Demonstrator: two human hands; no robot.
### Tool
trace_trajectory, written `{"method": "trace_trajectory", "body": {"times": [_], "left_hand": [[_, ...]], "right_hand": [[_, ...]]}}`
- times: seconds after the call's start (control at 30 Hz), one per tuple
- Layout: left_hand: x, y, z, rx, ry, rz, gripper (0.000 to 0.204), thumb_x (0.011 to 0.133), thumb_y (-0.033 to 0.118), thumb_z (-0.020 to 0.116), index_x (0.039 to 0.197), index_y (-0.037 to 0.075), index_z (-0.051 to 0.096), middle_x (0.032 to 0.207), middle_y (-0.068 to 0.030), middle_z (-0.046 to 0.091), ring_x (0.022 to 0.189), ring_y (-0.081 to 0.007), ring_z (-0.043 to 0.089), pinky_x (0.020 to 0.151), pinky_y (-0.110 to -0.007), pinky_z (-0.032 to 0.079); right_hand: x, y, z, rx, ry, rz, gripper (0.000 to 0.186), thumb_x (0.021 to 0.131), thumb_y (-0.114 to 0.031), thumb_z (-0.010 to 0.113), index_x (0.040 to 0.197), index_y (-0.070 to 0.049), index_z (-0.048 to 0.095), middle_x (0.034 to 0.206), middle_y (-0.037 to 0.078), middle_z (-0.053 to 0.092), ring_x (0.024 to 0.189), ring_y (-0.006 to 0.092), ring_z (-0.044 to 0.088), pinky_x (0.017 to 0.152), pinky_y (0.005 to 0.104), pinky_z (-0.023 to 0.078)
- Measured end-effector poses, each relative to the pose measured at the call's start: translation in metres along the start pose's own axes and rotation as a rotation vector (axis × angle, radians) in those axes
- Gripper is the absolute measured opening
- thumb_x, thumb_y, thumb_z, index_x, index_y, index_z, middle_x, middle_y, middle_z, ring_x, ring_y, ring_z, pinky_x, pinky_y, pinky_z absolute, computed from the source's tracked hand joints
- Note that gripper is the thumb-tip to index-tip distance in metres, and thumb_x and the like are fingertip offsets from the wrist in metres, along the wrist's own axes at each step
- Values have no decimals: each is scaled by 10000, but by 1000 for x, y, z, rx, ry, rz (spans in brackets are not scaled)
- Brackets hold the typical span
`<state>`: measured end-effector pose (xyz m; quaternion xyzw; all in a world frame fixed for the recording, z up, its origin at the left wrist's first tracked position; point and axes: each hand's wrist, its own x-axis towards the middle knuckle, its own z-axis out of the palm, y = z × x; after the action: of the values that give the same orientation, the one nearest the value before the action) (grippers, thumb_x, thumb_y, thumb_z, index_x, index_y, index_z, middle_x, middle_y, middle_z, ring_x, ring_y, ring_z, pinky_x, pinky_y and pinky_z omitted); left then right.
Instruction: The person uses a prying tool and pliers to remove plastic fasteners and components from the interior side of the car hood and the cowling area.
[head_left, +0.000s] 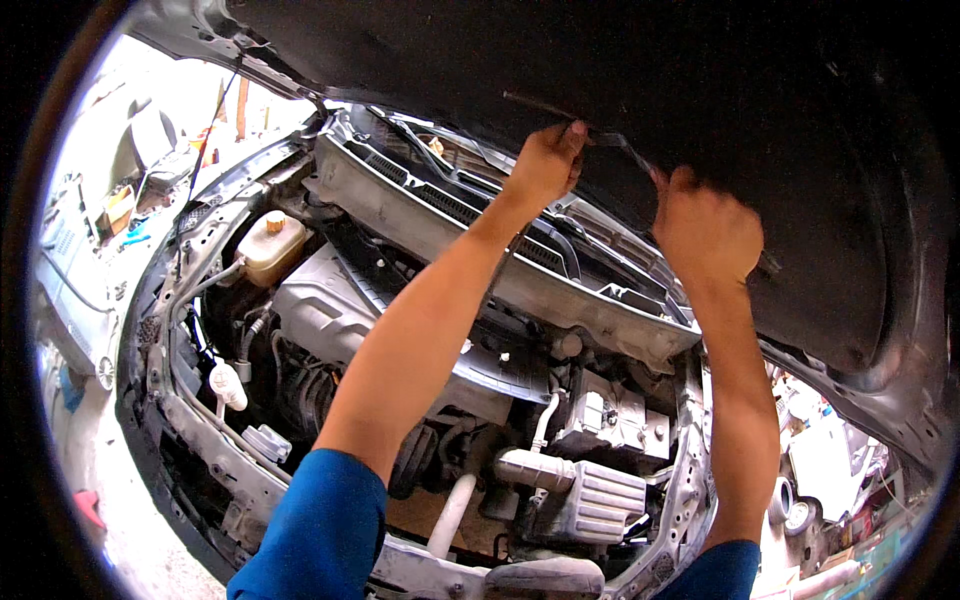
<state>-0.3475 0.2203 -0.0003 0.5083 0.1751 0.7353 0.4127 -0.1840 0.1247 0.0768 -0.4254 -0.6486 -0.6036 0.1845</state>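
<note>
Both my arms reach up to the dark underside lining (700, 70) of a raised hood. My left hand (545, 165) is closed at one end of a thin dark strip (620, 138) along the lining, its thumb and fingertips pressed together. My right hand (707, 225), to the right and a little lower, has its fingers curled at the strip's other visible end; its fingertips are partly hidden. Below my arms lie a grey engine cover (315, 295) and a black plastic panel (510, 378).
Around the engine bay are a coolant reservoir (270, 255), battery (600, 420), ribbed air box (600, 500) and windshield cowl (375, 210). A thin rod (205, 150) stands at the left. Cluttered workshop floor (90, 450) shows on both sides, with wheels (798, 515) at the right.
</note>
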Motion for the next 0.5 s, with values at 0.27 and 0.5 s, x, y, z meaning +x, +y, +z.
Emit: {"method": "trace_trajectory", "body": {"times": [0.27, 0.5], "left_hand": [[-10, -10, 7, -149, 26, 110, 271, 985, 303, 519, 924, 41, 544, 624, 8, 453, 496, -85, 400, 446, -256, 323], [-57, -34, -19, 152, 107, 1, 451, 991, 418, 465, 756, 41, 544, 519, 4, 413, 474, -79, 391, 449, -266, 318]], "right_hand": [[2, 11, 4, -39, 39, -89, 369, 935, -392, 512, 723, -110, 619, 537, 92, 610, 483, 248, 649, 430, 368, 511], [5, 12, 3, 7, 20, -85, 395, 948, -400, 478, 716, -115, 621, 558, 107, 628, 497, 259, 656, 433, 382, 515]]}}
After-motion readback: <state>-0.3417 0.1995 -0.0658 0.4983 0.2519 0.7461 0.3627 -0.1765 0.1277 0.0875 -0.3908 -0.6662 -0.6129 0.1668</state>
